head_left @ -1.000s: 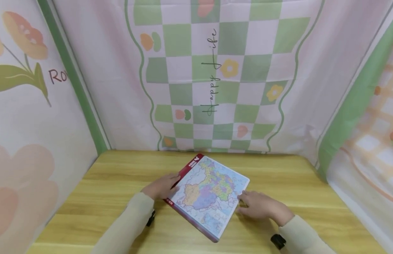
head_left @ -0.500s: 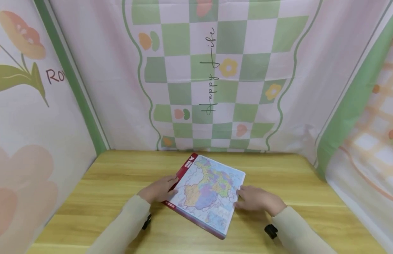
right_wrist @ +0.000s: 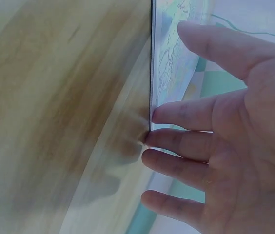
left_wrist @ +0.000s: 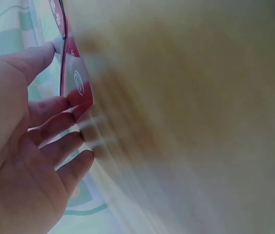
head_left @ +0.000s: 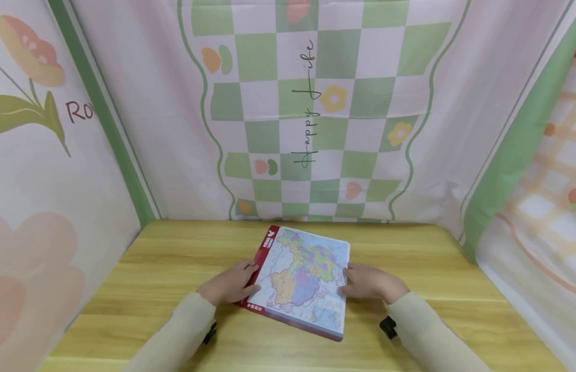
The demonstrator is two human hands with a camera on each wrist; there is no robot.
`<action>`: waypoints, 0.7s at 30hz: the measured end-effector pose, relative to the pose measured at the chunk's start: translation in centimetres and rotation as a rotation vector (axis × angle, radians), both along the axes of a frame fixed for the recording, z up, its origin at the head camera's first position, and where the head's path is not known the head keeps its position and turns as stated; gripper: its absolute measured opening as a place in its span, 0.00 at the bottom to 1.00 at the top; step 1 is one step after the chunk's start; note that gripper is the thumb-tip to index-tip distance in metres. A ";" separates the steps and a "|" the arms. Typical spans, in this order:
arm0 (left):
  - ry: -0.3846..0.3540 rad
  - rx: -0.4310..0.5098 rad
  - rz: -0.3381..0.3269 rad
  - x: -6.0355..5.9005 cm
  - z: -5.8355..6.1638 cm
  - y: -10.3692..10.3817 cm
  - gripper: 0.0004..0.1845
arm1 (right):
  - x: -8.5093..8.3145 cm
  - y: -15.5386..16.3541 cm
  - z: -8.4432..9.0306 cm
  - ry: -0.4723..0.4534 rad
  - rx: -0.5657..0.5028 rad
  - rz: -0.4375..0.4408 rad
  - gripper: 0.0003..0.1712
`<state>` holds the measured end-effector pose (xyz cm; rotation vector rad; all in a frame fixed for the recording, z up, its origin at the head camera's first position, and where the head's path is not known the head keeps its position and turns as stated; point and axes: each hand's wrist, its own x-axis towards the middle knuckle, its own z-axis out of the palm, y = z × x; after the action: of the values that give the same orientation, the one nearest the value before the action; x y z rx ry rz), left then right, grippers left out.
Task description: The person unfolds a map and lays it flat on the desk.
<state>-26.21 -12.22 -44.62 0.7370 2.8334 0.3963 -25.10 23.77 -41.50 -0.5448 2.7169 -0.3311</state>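
A thin rectangular map board (head_left: 299, 281) lies on the wooden table in the head view, slightly turned. It has a coloured map on pale blue and a red strip along its left side. My left hand (head_left: 229, 283) touches that red side, thumb on top; in the left wrist view, the left hand's (left_wrist: 30, 122) fingertips meet the red edge of the map board (left_wrist: 74, 73). On the opposite side, my right hand (head_left: 373, 281) touches the right edge. The right wrist view shows the right hand (right_wrist: 235, 136) with straight, spread fingers against the board's thin edge (right_wrist: 169, 63).
The wooden table (head_left: 144, 289) reaches back to a hanging cloth (head_left: 334, 139) with green and white checks. Printed cloths also hang at the left (head_left: 50, 206) and right (head_left: 544, 222). A black wrist device (head_left: 389, 327) sits at the right sleeve.
The map board has turned clockwise, its top edge swinging rightward and down and its near corner moving right. Both hands have stayed at its sides, the right one shifting left and slightly away from me.
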 end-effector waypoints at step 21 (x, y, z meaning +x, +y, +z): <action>0.029 0.045 -0.050 1.2 -0.3 0.1 0.42 | -1.9 0.5 -0.7 -0.040 -0.095 -0.035 0.40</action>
<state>-25.01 -12.15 -44.87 0.8275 2.8350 0.4466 -26.98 24.31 -42.19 -0.5105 2.6854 -0.4776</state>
